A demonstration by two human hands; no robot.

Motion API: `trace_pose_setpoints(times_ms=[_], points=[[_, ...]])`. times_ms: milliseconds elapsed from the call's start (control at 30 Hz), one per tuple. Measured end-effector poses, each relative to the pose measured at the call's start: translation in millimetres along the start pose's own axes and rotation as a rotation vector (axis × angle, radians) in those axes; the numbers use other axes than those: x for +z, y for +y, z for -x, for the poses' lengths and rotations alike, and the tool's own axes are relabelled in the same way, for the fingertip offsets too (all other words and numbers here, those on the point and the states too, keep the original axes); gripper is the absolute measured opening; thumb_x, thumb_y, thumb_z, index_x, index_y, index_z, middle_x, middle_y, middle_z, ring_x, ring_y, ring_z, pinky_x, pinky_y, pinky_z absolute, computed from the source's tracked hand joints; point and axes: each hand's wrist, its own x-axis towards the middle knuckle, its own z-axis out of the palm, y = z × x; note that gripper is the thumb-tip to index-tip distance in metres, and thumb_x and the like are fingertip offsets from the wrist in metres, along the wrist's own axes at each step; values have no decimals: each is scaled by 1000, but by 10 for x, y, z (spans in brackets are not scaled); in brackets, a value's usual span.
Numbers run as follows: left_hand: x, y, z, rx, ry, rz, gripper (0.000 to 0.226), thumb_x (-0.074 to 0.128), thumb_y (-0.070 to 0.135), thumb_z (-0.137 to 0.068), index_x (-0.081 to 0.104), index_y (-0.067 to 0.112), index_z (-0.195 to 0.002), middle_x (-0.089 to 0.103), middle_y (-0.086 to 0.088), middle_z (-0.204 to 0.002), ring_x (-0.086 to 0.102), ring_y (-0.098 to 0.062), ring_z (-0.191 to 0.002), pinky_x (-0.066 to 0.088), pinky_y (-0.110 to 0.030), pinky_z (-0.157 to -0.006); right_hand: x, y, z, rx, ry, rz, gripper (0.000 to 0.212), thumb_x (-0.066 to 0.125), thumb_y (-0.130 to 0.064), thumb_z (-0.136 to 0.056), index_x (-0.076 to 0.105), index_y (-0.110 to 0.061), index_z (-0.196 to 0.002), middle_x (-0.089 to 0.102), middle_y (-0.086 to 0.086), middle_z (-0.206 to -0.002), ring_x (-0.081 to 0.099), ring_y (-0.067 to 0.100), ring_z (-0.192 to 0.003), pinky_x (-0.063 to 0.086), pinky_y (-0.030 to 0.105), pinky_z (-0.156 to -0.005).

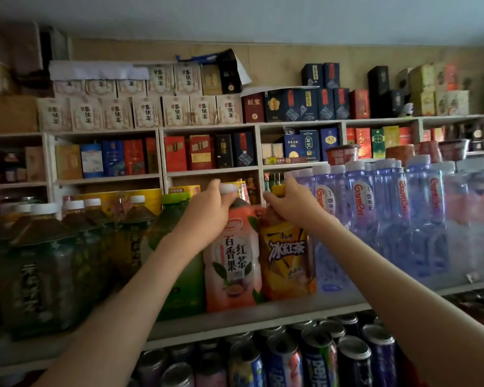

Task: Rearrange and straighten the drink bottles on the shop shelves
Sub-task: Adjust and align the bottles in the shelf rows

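Observation:
A pink passion-fruit tea bottle point(232, 263) with a white cap stands at the front of the white shelf point(263, 311). My left hand point(210, 208) grips its neck and cap from the left. Beside it on the right stands an orange iced tea bottle point(287, 261) with a yellow cap. My right hand point(288, 202) grips that bottle's neck just under the cap. Both bottles stand upright and touch each other.
Dark tea bottles point(42, 263) and a green bottle point(176, 277) fill the shelf to the left. Blue water bottles point(386, 213) crowd the right. Drink cans point(319, 356) sit on the shelf below. Boxed goods point(176, 110) line the upper shelves.

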Motion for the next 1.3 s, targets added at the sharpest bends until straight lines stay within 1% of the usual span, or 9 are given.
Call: trace_pose_setpoints(times_ms=[67,300,633,733,833,933,1000,1100,1300], points=[[53,-5,-31,4,31,64,39,34,36,-100,43,11,-129,55,10,-85,49,2,-71,39,-17,-58,22,18,15,6,26,-20,34,47,-41,-95,47,-9,-105,57,0,-81,53,6,-63,40,16,-48],[263,33,-43,-61,282,114,29,38,35,-99,51,11,-109,49,12,-75,45,2,-61,33,-14,-49,-125,19,15,-47,-20,122,35,46,-44,-95,48,-9,-87,52,0,-75,49,9,-61,40,20,-50],[304,51,-29,-62,308,222,36,41,38,-98,57,12,-116,64,4,-89,62,-9,-75,53,-25,-61,-226,29,-35,-57,-138,182,39,45,-47,-94,47,-10,-105,55,4,-92,56,17,-79,51,31,-72],[268,64,-17,-57,282,262,37,42,38,-97,58,14,-119,66,1,-101,61,-10,-87,55,-31,-75,-225,-37,-7,-71,-120,216,35,47,-39,-96,42,-9,-113,56,4,-92,52,13,-73,46,25,-65],[177,40,61,-40,181,279,43,37,35,-100,44,15,-137,58,-1,-125,56,-8,-103,50,-28,-89,-157,-173,53,-246,15,249,34,48,-33,-95,45,-10,-120,54,7,-116,53,21,-100,44,30,-84],[25,22,165,-26,122,398,49,39,27,-100,25,23,-147,36,4,-148,34,-8,-133,32,-22,-101,-69,-423,126,-390,25,350,48,40,-51,-94,48,-18,-127,57,1,-122,51,21,-115,30,38,-100],[-91,-8,217,-99,73,440,52,45,20,-98,26,26,-146,41,7,-143,38,-4,-126,34,-20,-95,0,-547,143,-349,-139,311,61,42,-62,-88,43,-20,-132,62,-1,-110,57,19,-103,39,36,-92],[-132,10,369,-210,-157,365,45,58,17,-91,43,27,-132,57,17,-104,51,4,-91,44,-17,-77,97,-579,145,-278,-336,183,73,56,-62,-81,33,-17,-133,58,-6,-92,57,10,-79,50,25,-69],[34,22,420,-186,-100,334,41,63,14,-87,45,33,-118,50,23,-86,52,1,-90,39,-11,-69,37,-591,117,-273,-351,224,73,60,-54,-83,32,-7,-131,51,-6,-87,53,8,-73,43,16,-56]])
